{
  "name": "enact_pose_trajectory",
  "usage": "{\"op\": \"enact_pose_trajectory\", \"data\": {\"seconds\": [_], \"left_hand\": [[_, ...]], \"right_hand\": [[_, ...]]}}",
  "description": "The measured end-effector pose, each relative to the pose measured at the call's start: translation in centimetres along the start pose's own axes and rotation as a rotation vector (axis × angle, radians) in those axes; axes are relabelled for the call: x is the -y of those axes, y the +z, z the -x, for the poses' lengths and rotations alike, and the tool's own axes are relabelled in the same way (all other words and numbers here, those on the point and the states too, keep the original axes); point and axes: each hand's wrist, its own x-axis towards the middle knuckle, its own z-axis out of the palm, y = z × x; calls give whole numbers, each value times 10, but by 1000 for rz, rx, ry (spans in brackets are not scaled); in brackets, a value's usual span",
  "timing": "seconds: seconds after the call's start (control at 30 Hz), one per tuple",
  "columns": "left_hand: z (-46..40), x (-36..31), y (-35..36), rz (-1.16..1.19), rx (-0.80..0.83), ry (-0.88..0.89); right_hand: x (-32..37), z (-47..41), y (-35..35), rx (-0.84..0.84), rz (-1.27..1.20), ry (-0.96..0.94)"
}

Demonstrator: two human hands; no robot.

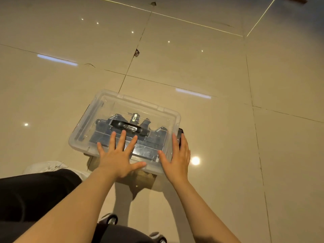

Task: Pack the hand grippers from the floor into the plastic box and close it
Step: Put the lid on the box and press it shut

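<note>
A clear plastic box point(98, 109) stands on the tiled floor in the middle of the head view, its transparent lid point(138, 106) lying on top. Through the lid I see several dark hand grippers point(140, 127) with springs packed inside. My left hand point(119, 155) lies flat on the near part of the lid, fingers spread and straight. My right hand point(177, 156) presses with straight fingers on the lid's right near corner, its fingertips beside a black latch point(180, 133) on the box's right side.
Glossy beige floor tiles point(210, 71) stretch all around the box, with chipped spots along a joint point(136, 53). My dark-clothed legs point(35, 193) and a white shoe point(45, 166) are at lower left. Black objects point(108, 219) lie near the bottom edge.
</note>
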Motion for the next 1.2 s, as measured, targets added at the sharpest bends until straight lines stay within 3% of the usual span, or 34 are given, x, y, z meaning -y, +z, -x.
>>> {"op": "enact_pose_trajectory", "data": {"seconds": [0.1,0.27,0.33,0.5,0.9,1.03,1.13,1.2], "left_hand": [[6,-39,-1,33,-70,104],[8,-62,9,-31,28,122],[9,-57,5,-36,80,123],[6,-56,1,-30,146,131],[6,-31,-3,222,96,288],[10,-21,-1,302,-26,330],[14,1,-9,420,-289,245],[12,24,-16,503,-485,111]], "right_hand": [[-14,24,-9,90,-339,340],[-21,25,-22,274,-778,422],[-23,21,-18,279,-821,462],[-8,28,-6,122,-703,501],[5,28,-6,-13,-217,195],[13,27,-8,15,-29,178],[22,29,-10,15,148,133],[40,27,-4,-8,199,-38]]}}
